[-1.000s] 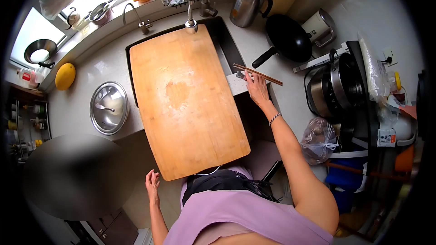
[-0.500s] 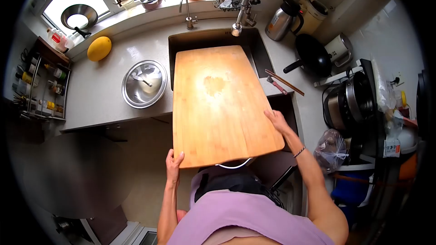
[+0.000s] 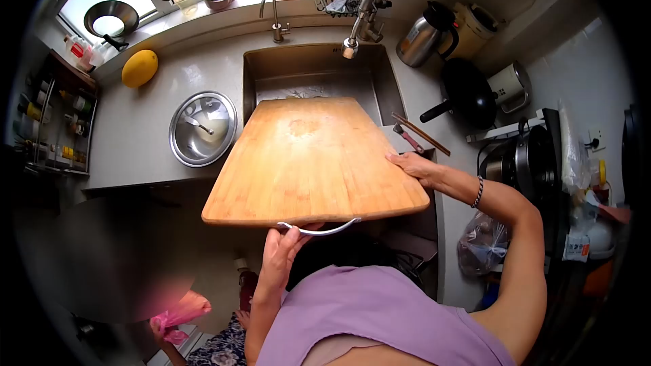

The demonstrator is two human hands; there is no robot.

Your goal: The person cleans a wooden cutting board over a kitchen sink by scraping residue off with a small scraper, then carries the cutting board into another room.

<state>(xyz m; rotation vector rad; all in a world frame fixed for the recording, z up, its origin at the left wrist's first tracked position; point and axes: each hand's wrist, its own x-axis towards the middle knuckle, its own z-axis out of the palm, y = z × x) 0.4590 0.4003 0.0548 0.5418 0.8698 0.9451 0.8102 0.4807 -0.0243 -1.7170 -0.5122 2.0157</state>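
Observation:
A large wooden cutting board [image 3: 312,176] slants toward me, its far end over the sink [image 3: 381,74] and its near edge in front of my body. My left hand [image 3: 277,254] is closed at the board's near edge, with fingers at the white curved handle [image 3: 332,230] and partly hidden beneath. On the right edge, my right hand [image 3: 415,168] grips the board, thumb side on top. A damp-looking, worn patch shows near the far end. To the left of the board stands a steel bowl [image 3: 183,137] with a small utensil in it.
Beyond the sink rise a large faucet [image 3: 366,17] and a thinner tap [image 3: 277,27]. Chopsticks [image 3: 427,137] lie at the right, near a black pan [image 3: 468,95] and a steel jug [image 3: 420,41]. A yellow melon [image 3: 140,68] sits left. Another person's hand holds a pink bag [image 3: 180,315].
The board has come back toward me, uncovering more of the sink. My left hand has shifted from its left corner to the handle. Another person with a pink bag has appeared lower left.

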